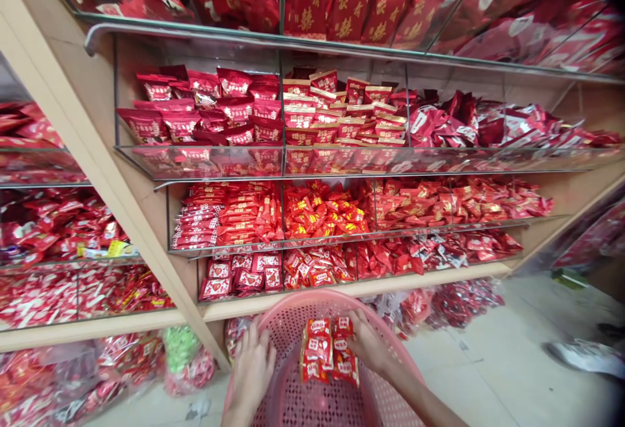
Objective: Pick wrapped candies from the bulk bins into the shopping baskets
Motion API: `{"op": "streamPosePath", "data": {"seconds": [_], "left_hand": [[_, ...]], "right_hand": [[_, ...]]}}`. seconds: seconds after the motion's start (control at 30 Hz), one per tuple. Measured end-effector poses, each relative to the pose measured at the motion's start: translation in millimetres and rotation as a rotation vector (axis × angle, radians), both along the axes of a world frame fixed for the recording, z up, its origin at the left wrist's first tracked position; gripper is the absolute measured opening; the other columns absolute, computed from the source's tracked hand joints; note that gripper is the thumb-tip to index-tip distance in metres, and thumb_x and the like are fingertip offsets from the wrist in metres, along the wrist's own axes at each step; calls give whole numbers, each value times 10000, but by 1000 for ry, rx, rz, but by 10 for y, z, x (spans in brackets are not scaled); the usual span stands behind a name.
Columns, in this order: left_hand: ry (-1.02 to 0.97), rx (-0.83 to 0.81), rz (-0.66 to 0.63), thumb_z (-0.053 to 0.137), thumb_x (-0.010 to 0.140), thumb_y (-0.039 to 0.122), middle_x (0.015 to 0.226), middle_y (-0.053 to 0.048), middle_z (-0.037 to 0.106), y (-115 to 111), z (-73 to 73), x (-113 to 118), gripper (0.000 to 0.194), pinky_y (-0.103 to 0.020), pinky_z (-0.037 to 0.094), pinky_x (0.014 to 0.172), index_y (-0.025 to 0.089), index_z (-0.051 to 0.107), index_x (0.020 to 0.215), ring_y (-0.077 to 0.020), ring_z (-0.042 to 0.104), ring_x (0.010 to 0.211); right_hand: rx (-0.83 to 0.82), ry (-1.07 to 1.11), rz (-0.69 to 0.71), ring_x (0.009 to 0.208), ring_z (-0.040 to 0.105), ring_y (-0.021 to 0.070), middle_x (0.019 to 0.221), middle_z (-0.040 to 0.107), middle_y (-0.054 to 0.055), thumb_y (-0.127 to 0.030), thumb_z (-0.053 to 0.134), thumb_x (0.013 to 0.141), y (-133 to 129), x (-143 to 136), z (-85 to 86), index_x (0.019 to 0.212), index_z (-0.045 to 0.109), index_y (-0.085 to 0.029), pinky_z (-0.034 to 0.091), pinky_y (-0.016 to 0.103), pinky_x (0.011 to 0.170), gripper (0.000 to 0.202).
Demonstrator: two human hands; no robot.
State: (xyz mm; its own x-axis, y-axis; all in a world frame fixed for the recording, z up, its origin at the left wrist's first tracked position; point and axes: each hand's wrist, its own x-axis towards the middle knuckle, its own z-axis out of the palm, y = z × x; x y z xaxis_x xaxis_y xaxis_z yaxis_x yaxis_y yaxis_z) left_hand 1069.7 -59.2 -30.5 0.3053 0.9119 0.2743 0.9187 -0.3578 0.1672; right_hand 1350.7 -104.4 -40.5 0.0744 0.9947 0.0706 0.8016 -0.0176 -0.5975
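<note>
A pink perforated plastic basket [390, 342] stands at the bottom centre. Inside it, several small red packets [318, 349] with white and gold print are grouped in rows above the basket's floor. My left hand [252, 362] rests on the basket's left rim, fingers spread and holding no packet. Reaching in over the right side, my right hand [366, 342] has its fingers around the upper right packets of the group; its thumb is hidden.
Glass-fronted shelves [219, 161] full of red packets rise ahead, with another shelf unit at the left. Bagged goods [463, 303] lie on the floor beneath. At the right edge a shoe [586, 357] is visible.
</note>
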Motion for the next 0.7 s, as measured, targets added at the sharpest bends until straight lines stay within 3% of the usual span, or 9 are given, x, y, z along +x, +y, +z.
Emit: {"op": "streamPosePath", "data": {"seconds": [0.2,0.4,0.57,0.7], "left_hand": [[-29,10,-18,377,804,222,1273,-98,413,6,-5,-8,295,-371,355,903,186,588,1006,-220,427,1107],[-17,4,-5,373,808,228,1273,-94,408,8,-22,-9,296,-370,359,896,191,584,1012,-223,432,1089],[-6,12,-10,348,820,226,1286,-100,391,8,-25,-8,301,-367,358,898,192,584,1003,-224,427,1101],[-26,19,-19,357,815,220,1282,-100,398,3,-14,-9,295,-369,359,896,196,585,1001,-227,428,1104]], "right_hand": [[6,70,-2,994,507,168,1047,522,49,-30,409,602,-14,-23,48,1091,478,-194,415,273,850,520],[-23,64,-8,1094,462,210,1140,508,79,-54,431,612,7,-28,-80,1162,450,-191,384,353,911,568],[-63,-81,12,1197,386,197,1279,412,119,-49,403,650,-2,-21,-180,1214,410,-160,356,328,958,575],[-131,-249,8,1195,405,196,1345,337,159,-37,365,680,-13,-54,-121,1232,401,-125,356,309,963,561]]}}
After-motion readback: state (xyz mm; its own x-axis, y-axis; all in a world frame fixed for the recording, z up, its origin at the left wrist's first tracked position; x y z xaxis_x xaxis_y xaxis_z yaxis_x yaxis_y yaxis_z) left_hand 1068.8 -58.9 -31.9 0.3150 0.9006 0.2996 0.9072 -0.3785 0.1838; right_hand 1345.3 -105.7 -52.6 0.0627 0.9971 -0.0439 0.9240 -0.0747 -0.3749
